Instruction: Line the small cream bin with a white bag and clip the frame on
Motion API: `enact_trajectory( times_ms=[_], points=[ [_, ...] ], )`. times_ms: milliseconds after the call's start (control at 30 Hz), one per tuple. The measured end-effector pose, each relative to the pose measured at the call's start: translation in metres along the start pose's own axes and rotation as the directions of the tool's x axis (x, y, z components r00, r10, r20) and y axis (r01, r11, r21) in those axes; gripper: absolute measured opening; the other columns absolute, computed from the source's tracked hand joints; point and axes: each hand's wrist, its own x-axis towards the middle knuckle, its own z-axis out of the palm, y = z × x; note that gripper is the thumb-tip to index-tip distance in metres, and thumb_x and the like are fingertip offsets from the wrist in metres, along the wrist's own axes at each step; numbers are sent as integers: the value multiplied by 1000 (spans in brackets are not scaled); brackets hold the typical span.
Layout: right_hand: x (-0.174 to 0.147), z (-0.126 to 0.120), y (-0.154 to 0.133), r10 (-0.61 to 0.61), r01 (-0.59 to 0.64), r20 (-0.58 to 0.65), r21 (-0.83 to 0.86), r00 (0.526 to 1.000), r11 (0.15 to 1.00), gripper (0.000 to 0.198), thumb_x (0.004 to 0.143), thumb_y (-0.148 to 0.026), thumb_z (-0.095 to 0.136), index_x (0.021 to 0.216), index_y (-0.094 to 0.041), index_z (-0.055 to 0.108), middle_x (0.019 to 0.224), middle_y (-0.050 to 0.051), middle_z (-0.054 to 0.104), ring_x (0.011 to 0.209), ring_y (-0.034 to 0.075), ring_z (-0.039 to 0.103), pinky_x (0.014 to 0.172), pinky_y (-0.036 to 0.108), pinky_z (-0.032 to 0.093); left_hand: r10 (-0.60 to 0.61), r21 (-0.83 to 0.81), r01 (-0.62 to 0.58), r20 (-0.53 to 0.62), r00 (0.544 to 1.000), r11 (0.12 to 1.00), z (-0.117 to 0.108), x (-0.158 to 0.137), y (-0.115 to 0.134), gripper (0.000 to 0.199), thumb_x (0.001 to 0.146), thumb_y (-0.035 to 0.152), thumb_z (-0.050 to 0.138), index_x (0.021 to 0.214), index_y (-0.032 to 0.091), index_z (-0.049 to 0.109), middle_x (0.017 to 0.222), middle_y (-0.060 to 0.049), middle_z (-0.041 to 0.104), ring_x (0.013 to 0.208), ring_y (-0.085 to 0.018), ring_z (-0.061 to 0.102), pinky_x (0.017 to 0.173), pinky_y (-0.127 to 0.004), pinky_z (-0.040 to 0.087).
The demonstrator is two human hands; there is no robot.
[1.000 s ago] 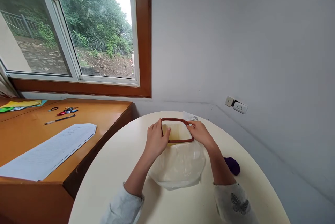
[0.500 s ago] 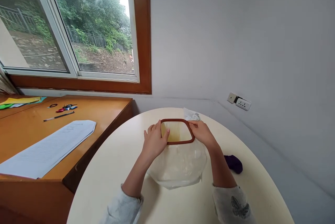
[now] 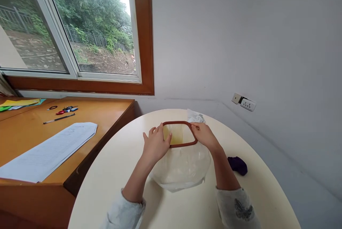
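Observation:
A small pale wastebasket with a brown rounded rim (image 3: 179, 122) stands on the round table, its opening facing up toward me. A translucent plastic bag (image 3: 181, 168) hangs over its outside and bunches loosely below the rim. Through the opening the inner wall (image 3: 176, 135) looks yellowish. My left hand (image 3: 156, 145) grips the rim's left side, thumb over the inner edge and the other fingers outside, the little finger side spread away. At the rim's right side, my right hand (image 3: 204, 135) pinches the edge with thumb and fingers.
Behind the basket lies a crumpled clear plastic piece (image 3: 196, 116). A dark purple cloth item (image 3: 237, 165) rests right of my right forearm on the cream round table (image 3: 114, 172). The brown desk (image 3: 114, 106) at left carries papers (image 3: 53, 154), a pen (image 3: 58, 118) and scissors (image 3: 64, 110).
My left hand has shifted slightly left along the rim, and its outer fingers are a little more spread. My right hand keeps its hold. The view has moved slightly.

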Motion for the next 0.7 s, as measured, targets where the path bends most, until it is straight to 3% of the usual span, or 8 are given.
enact_trajectory(
  times_ms=[267, 500, 700],
  points=[
    [1, -3, -3, -41, 46, 30, -205, 999, 978, 37, 87, -27, 27, 81, -21, 63, 71, 3, 61, 64, 14, 51, 54, 22, 28, 1, 42, -2, 14, 1000, 999, 1, -1, 1, 54, 84, 28, 28, 135, 11, 28, 131, -15, 46, 125, -30, 33, 101, -58, 12],
    [9, -5, -9, -13, 32, 57, -341, 998, 940, 34, 88, -35, 35, 105, -23, 61, 92, 7, 66, 85, 18, 57, 63, 24, 33, -27, 31, 28, -8, 1000, 999, 5, -1, 2, 54, 85, 29, 27, 135, 10, 27, 131, -16, 45, 120, -28, 41, 102, -52, 16],
    [17, -3, -12, -30, 51, 55, -456, 998, 889, 32, 88, -30, 36, 106, -21, 61, 94, 7, 66, 87, 19, 58, 63, 26, 34, -15, -11, 14, -23, 1000, 1000, 7, 1, -1, 55, 85, 34, 29, 134, 9, 28, 133, -17, 42, 120, -29, 41, 99, -45, 26]
  ],
)
